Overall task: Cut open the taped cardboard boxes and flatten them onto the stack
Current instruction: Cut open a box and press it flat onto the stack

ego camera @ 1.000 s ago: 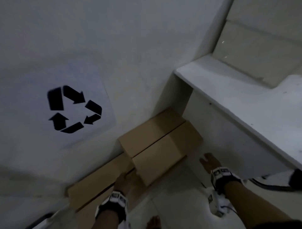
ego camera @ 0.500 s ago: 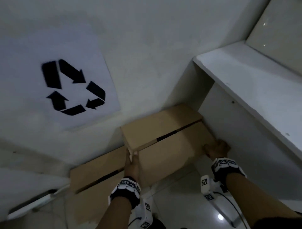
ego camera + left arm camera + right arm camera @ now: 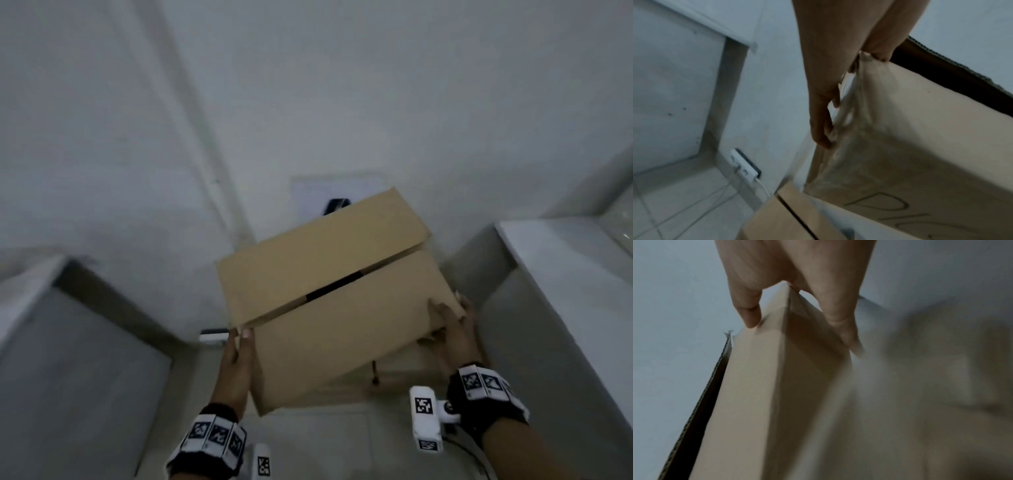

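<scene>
Both hands hold a brown cardboard box (image 3: 335, 308) in the air in front of the white wall, tilted. Its two top flaps stand slightly apart, with a dark gap between them. My left hand (image 3: 241, 337) grips the box's near-left corner; in the left wrist view the left hand (image 3: 846, 100) has its fingers curled on the crumpled corner of the box (image 3: 920, 146), whose side bears dark handwriting. My right hand (image 3: 448, 308) pinches the right corner, thumb on the top face. The right wrist view shows the right hand (image 3: 803, 334) astride the box (image 3: 766, 386) edge.
Flattened cardboard (image 3: 394, 380) lies on the tiled floor under the box, also flattened cardboard (image 3: 777, 219). A white counter (image 3: 565, 274) stands at the right and a grey panel (image 3: 68, 342) at the left. A power strip (image 3: 744, 164) sits low on the wall. The recycling sign (image 3: 329, 195) is mostly hidden.
Both hands took hold of the box on the floor stack and lifted it. It now hangs in front of the recycling sign. My view has swung to the left.
</scene>
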